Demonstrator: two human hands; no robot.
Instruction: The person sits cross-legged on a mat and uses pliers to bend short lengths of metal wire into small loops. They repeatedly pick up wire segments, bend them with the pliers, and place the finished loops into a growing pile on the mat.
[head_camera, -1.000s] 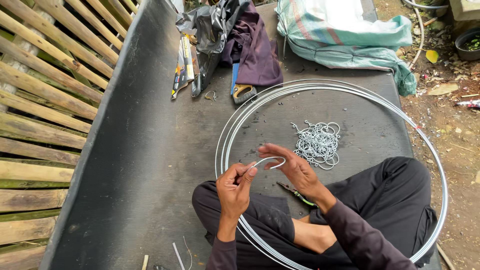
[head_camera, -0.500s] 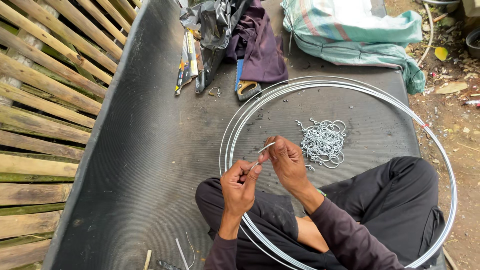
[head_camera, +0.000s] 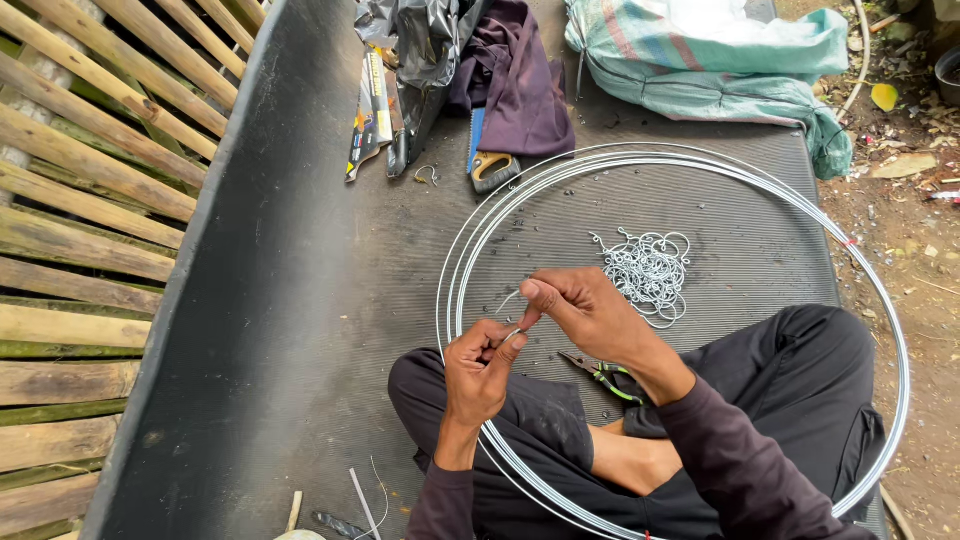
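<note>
Fingers of both hands meet over a short piece of wire, which sits in the air above the person's lap, just inside the near-left arc of the big wire hoop. The left hand is curled nearly closed, thumb and forefinger pinching the lower end of the piece, a grip that steadies it from below. The right hand comes in from above, its fingertips closed on the upper part, so the two grips oppose each other and the thin metal can be worked between them. The hoop, several turns of pale wire, lies flat on the dark platform and rings the crossed legs, which keeps the work at its middle. A heap of small wire hooks rests on the platform just beyond the hands, within easy reach of the right arm. Green-handled pliers lie beside the right forearm, also close by and untouched. Further off, near the platform's far end, sit a saw, a dark cloth and a striped sack, well apart from the hands.
</note>
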